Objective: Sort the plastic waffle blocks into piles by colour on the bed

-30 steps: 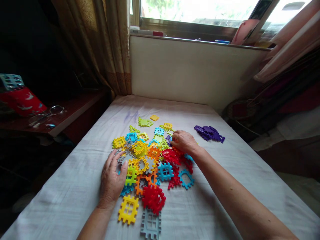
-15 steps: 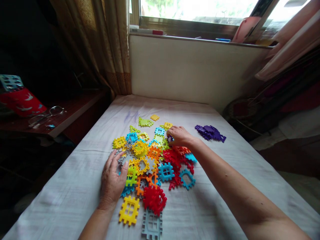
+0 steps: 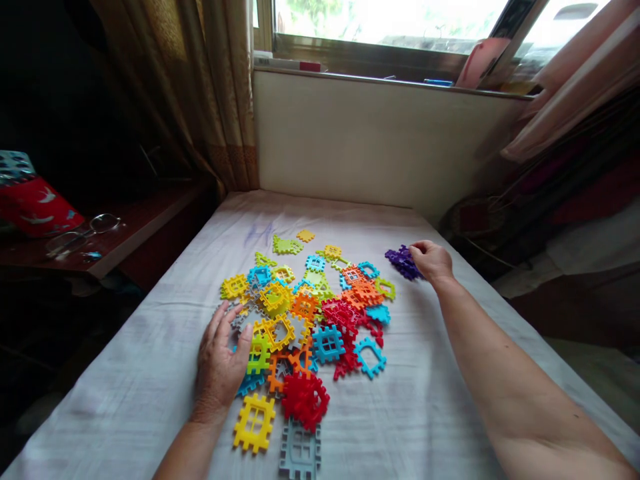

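Right hand [image 3: 433,262] reaching near right edge of white-clothed surface [image 3: 150,360], grip curling on purple plastic interlocking tiles [image 3: 401,261] lying just left of it, clamping unclear | left hand [image 3: 219,365] lying flat, grip apart, on multicoloured tile pile [image 3: 305,313].

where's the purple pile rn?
Head view, right side of the cloth-covered table: the purple pieces lie apart from the mixed-colour pile, to its right, at the fingertips of the right hand.
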